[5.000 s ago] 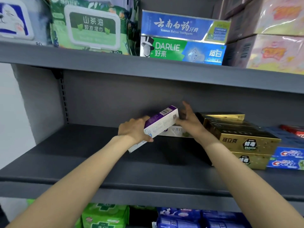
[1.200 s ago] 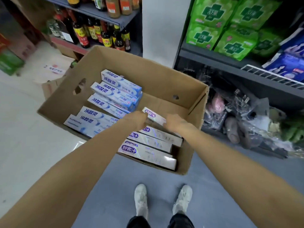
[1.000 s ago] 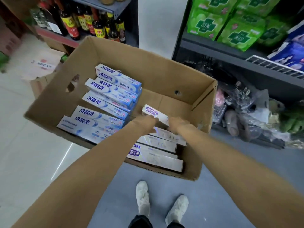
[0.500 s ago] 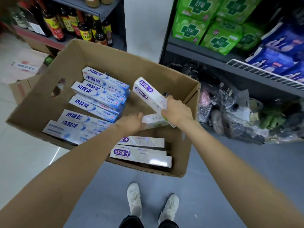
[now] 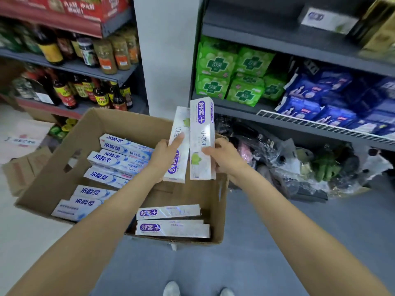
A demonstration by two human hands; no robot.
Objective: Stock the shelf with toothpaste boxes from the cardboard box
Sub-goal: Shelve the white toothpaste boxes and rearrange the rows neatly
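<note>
An open cardboard box (image 5: 55, 174) stands on the floor below me. Several blue-and-white toothpaste boxes (image 5: 119, 159) lie in its left half, and white toothpaste boxes with a purple logo (image 5: 171, 228) lie at its near right. My left hand (image 5: 163, 155) grips one white toothpaste box (image 5: 179, 124), held upright above the cardboard box. My right hand (image 5: 224, 155) grips a second white toothpaste box (image 5: 202, 133), upright and right beside the first. The grey shelf (image 5: 299, 42) is up at the right.
Green packs (image 5: 230, 71) and blue packs (image 5: 320, 99) fill the lower shelf at the right. Plastic bags (image 5: 299, 165) lie on the floor beside the cardboard box. Sauce bottles (image 5: 85, 88) stand on the left shelves. A white pillar (image 5: 166, 50) separates the shelves.
Both hands have lifted out of the cardboard box, each with a white toothpaste box, now upright and side by side. My view has risen toward the shelves.
</note>
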